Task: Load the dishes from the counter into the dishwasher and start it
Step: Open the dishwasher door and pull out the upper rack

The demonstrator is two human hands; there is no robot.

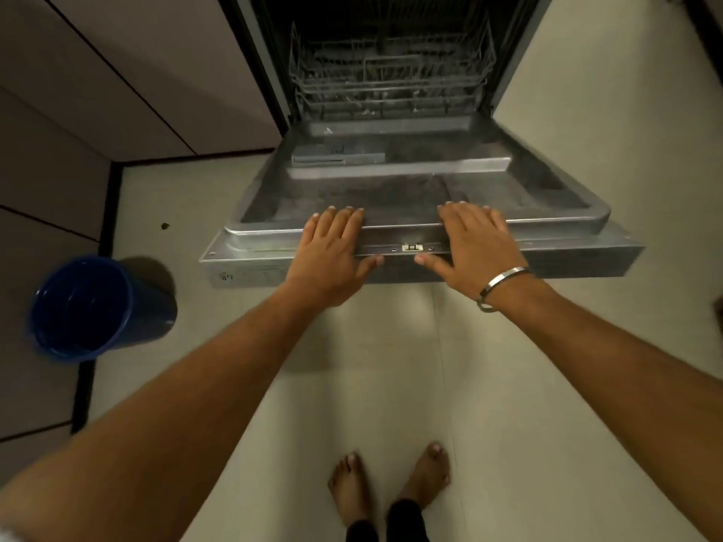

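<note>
Directly ahead, the dishwasher door (414, 189) lies lowered almost flat, its grey steel inner face dull and smudged, with a detergent compartment (338, 157) set toward the hinge side and a small latch (412, 247) at the middle of the near edge. Behind it the lower rack (391, 88) sits inside the dark tub, its wire tines showing no dishes. The left hand (332, 256) and right hand (471, 248) rest on the near edge either side of the latch, fingers straight and close together over the rim, thumbs below against the front panel. A metal bangle (502, 287) circles the right wrist. Pale floor tiles (508, 385) surround the person's bare feet (391, 487). A blue bucket (94, 307) stands left, beside beige cabinet fronts (117, 72).
</note>
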